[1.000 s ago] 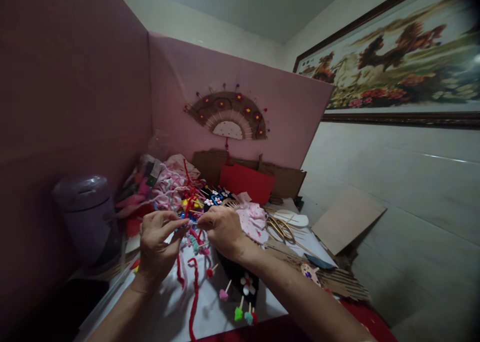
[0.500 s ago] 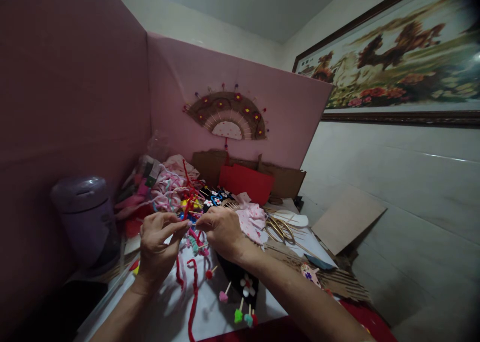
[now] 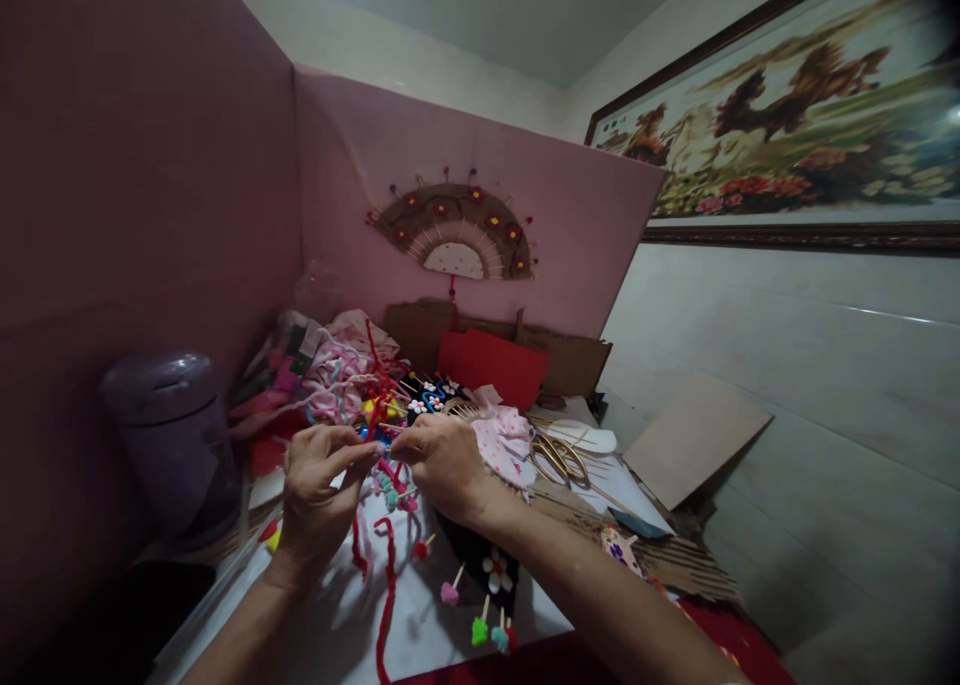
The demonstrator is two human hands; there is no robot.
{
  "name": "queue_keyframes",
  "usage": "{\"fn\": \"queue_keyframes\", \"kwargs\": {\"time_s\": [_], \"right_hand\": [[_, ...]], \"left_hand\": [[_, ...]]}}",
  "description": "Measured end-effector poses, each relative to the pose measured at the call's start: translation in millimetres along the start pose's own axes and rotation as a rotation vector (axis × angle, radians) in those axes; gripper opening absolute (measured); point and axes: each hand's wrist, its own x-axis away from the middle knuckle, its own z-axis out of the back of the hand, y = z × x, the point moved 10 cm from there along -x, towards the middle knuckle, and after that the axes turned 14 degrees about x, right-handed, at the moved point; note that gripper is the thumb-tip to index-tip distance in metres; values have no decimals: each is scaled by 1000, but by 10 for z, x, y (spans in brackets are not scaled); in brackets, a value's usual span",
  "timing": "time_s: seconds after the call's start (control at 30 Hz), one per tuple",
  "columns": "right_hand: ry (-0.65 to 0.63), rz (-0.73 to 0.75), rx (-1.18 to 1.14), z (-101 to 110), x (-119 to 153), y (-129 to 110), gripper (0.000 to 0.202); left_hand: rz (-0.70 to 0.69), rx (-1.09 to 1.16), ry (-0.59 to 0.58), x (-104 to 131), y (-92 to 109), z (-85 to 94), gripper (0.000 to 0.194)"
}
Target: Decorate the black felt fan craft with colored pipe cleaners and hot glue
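My left hand [image 3: 322, 480] and my right hand [image 3: 446, 465] meet over the craft pile, thumbs and forefingers pinched. Between the fingertips is something small and pale, too tiny to name. Red fuzzy wire [image 3: 388, 595] lies on white paper below my hands. Beneath my right wrist is a black piece [image 3: 476, 560] bearing a white flower [image 3: 496, 571]. Sticks with fuzzy tips, one pink [image 3: 450, 593], one green [image 3: 479, 631], lie by its lower edge. Beyond my hands are more flowers [image 3: 426, 400] on black material.
A lidded purple container [image 3: 176, 445] stands at the left. Gold-handled scissors [image 3: 559, 461], spotted pink cloth [image 3: 504, 443] and corrugated cardboard [image 3: 652, 555] lie to the right. A decorated fan [image 3: 457, 230] hangs on the pink panel [image 3: 360, 125] behind.
My hands stay pinched together in nearly the same place. The white flower and fuzzy-tipped sticks near the front have shifted very slightly to the right.
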Motion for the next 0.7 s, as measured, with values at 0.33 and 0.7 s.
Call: {"fn": "queue_keyframes", "kwargs": {"time_s": [0.33, 0.7], "right_hand": [[28, 5, 0, 9, 5, 0, 20], [33, 12, 9, 3, 2, 1, 19]], "left_hand": [[16, -12, 2, 13, -20, -14, 8], [45, -29, 9, 40, -54, -22, 8]]}}
